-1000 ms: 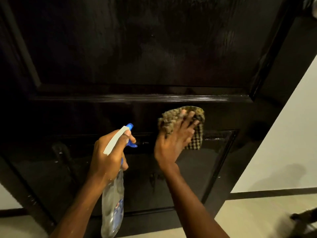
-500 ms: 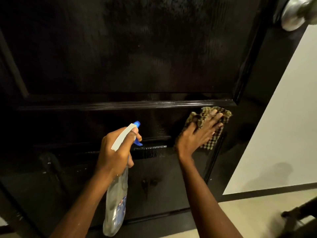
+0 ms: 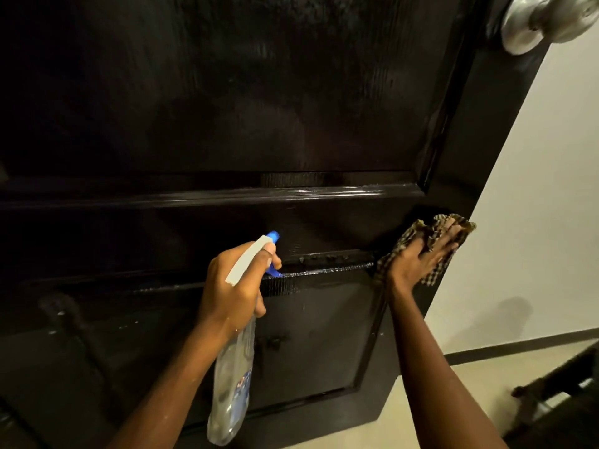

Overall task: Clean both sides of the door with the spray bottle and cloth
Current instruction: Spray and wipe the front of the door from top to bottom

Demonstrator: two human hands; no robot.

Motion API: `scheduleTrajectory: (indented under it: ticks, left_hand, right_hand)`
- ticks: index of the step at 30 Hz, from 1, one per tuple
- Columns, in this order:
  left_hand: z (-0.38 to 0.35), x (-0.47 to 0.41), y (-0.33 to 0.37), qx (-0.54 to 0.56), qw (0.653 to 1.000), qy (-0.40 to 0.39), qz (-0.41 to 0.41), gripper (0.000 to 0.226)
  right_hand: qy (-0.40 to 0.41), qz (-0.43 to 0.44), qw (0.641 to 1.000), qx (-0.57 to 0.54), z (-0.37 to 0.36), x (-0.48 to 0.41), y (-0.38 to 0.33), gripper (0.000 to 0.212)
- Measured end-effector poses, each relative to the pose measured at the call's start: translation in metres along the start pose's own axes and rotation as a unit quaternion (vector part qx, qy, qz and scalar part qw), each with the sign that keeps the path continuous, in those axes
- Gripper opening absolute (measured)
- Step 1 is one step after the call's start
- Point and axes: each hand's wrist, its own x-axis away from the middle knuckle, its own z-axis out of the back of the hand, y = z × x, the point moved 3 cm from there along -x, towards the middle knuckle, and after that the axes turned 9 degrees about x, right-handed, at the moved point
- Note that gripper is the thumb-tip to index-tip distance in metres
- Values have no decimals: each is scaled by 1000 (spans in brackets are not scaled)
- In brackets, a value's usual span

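Dark, glossy wood fills most of the view: the door point(image 3: 227, 108) stands close in front of the person, its panels and mouldings shining wet in places, with beads of liquid along the ledge of the lower panel. The right hand point(image 3: 421, 257) lies flat with its fingers spread over a checked cloth point(image 3: 434, 234), pressing it against the door's free edge, just below the horizontal moulding. Spreading the palm that way probably puts even pressure across the rag, and working at the very edge suggests the wipe has reached the end of a pass along the rail.

The left hand point(image 3: 236, 283) is curled tight around the neck of the spray bottle point(image 3: 233, 377), forefinger resting by the blue trigger, nozzle aimed at the rail between the panels. It hangs a little off the surface, the clear body pointing down. Holding it ready like this lets the person wet the next patch without setting anything down, since no shelf or ledge is within reach.

A metal door knob point(image 3: 544, 17) shows at the upper right, and pale wall point(image 3: 534, 205) and floor point(image 3: 437, 400) lie beyond the door's edge. Judging by the wet sheen, this face is partly done; the lower panel seems to need wiping yet, and the other side cannot be seen.
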Motion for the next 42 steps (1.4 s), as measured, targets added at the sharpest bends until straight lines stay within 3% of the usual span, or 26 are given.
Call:
scheduleTrajectory:
  ticks: [3,5,10,14,20,28,31,35,42]
  left_hand:
    - [9,4,-2,0,1000,10,-3,38]
    - [18,7,-5,2,1000,25,-1,39]
    - [50,17,-10,-9,998,61,-1,39]
    - [90,32,-11,-19,994,110,4,40]
    - [166,59,-9,-60,980,189,-6,32]
    - [256,85,-14,-92,969,228,-13,30]
    - [270,86,-20,-75,973,217,-10,38]
    - [263,75,-29,-68,980,188,-9,37]
    - [234,73,-44,-55,986,156,-13,33]
  right_hand:
    - [-2,-57,998,-12,-8,26,3,77]
    - [-23,-48,999,-4,-20,57,-4,80]
    - [-98,164,979,68,-57,144,-45,80]
    - [-173,308,928,120,-91,205,-82,88]
    - [-178,492,830,193,-122,291,-110,80]
    - [-227,591,748,201,-154,387,-134,74]
    - [-208,627,725,195,-155,384,-122,68]
    - [-200,679,681,189,-143,355,-110,60]
    - [-299,714,603,191,-128,323,-103,65]
